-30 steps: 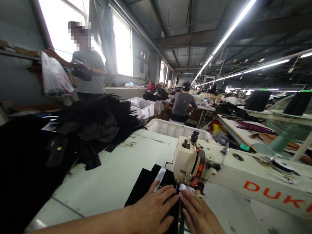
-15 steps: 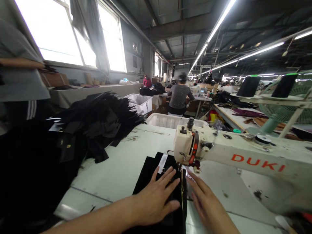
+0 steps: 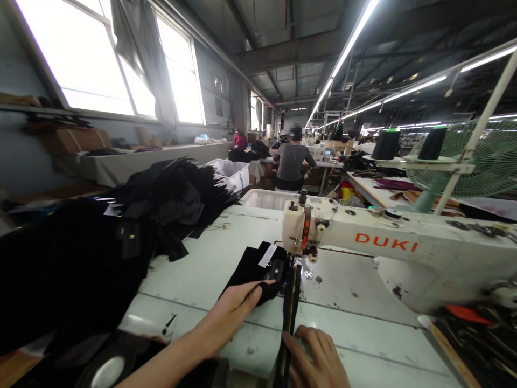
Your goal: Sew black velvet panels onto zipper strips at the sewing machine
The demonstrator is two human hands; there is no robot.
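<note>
— Any writing you could read?

— A white label (image 3: 267,256) lay on the cloth (image 3: 248,267), too small to read. To the right, the machine (image 3: 404,258) bore "DUKI" in orange-red capitals on its arm.

— And your hands?

— My left hand (image 3: 236,302) pinched the cloth's near edge, thumb over fingers. The cloth lay flat on the table (image 3: 194,275), its far end under the machine's head. Just right of it, a dark strip (image 3: 291,296) with a yellowish edge ran from under that head toward me. My right hand (image 3: 319,358) was curled around the strip's near end at the table's edge.

— What else was around?

— At left, a big pile (image 3: 169,196) of black pieces covered that side of the table, near the cloth but not touching. Behind the machine stood a white bin (image 3: 262,198), and beyond it a person (image 3: 291,161) sat with their back to me. Further right, two black cones (image 3: 386,144) stood on a rack, then a green fan (image 3: 484,161).

— Anything in the way?

— The machine's head hid the cloth's far corner.
</note>
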